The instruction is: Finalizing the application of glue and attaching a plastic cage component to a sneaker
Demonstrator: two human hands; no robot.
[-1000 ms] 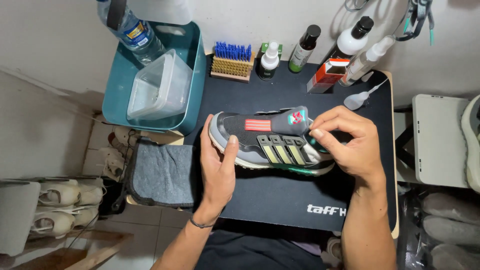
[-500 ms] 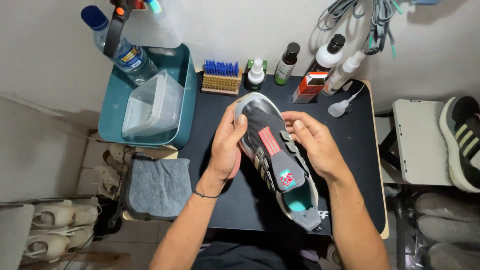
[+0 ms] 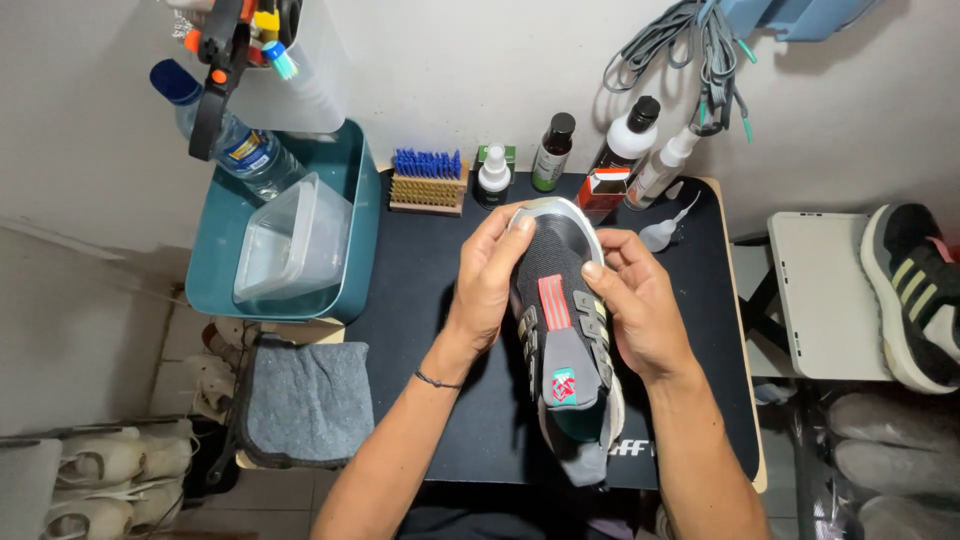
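Inspecting stage: my left hand and right hand gripped the grey knit striped sneaker, toe at twelve o'clock; cleaning seemingly needed the blue-bristled wooden brush next.

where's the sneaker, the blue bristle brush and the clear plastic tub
sneaker (image 3: 562,330): head view, on its dark upper by the red stripe
blue bristle brush (image 3: 428,178): head view, on its bristles
clear plastic tub (image 3: 290,245): head view, on its side wall

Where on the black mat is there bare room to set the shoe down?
Bare mat lies between the teal tub and the left hand, and right of the right hand toward the table edge. The back edge is crowded with the brush and bottles.
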